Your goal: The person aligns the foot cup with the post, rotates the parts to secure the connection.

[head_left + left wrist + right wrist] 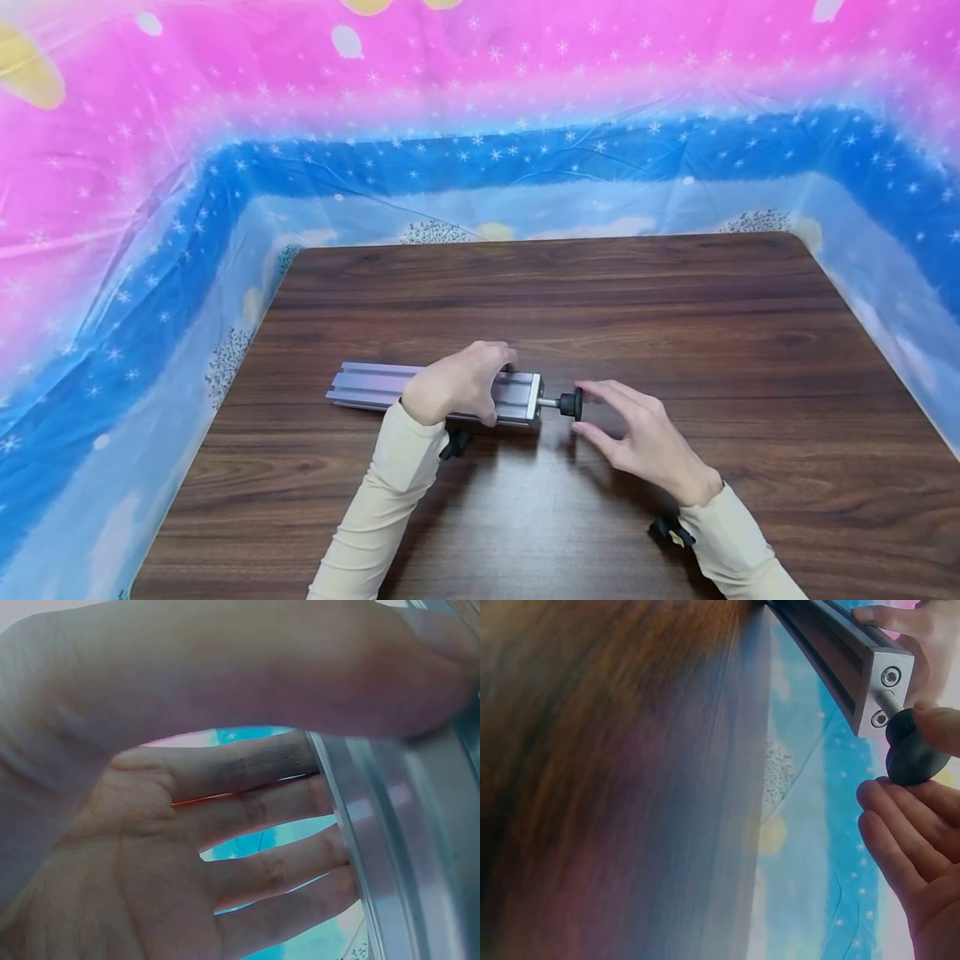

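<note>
Plainly, the head view shows a grooved silver bar (375, 387) toward the left edge of the table (637, 308), jutting beyond both sides of the left hand (459, 385). Left wrist: that hand grips it. Right wrist: the right hand (922, 859) pinches its black knob (911, 759).

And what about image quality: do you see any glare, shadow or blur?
Head view: pale glare on the table, soft shadows near the metal profile and right hand; left wrist: the left thumb looks large and soft; right wrist: the table surface is smeared, the black knob clearer.
</note>
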Available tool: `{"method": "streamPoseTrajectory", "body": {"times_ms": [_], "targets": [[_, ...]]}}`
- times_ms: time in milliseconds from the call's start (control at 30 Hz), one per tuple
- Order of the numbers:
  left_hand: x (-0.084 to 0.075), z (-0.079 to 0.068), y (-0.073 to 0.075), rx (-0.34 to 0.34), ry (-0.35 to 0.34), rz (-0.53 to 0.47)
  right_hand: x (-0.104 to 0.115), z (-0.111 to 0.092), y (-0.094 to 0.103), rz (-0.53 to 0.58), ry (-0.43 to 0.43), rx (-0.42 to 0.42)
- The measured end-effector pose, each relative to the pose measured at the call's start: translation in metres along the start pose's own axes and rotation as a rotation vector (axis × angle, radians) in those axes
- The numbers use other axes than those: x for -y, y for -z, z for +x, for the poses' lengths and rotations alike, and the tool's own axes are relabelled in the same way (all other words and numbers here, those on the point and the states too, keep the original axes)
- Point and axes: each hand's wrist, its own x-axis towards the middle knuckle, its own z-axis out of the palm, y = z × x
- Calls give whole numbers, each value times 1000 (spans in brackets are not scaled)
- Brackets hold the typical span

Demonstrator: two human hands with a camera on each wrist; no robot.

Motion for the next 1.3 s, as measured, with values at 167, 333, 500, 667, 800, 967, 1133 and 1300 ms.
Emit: {"method": "streamPoseTrajectory", "body": {"times_ms": [167,333,500,667,800,967,1133,1300], "targets": [[1,1,0,-6,-2,1,1,0,0,-32,-50,31],[1,2,-1,-8,-6,6,0,-1,-1,-14,-82,48],[0,1,-1,-7,-7,5,-1,-2,-3,-4,-97,48],[0,1,-1,-10,-5,1,0,-1,-3,4,-127,58],[-1,1,-1,-2,-1,5,1,-1,-3,35,-177,87],[-1,0,-2,11,13,12,2,-2,-4,54,-223,127],[0,0,-3,6,13,16,2,-2,-1,4,-244,174],[0,-1,-2,3,22,12,2,-1,0,3,-141,122]]}}
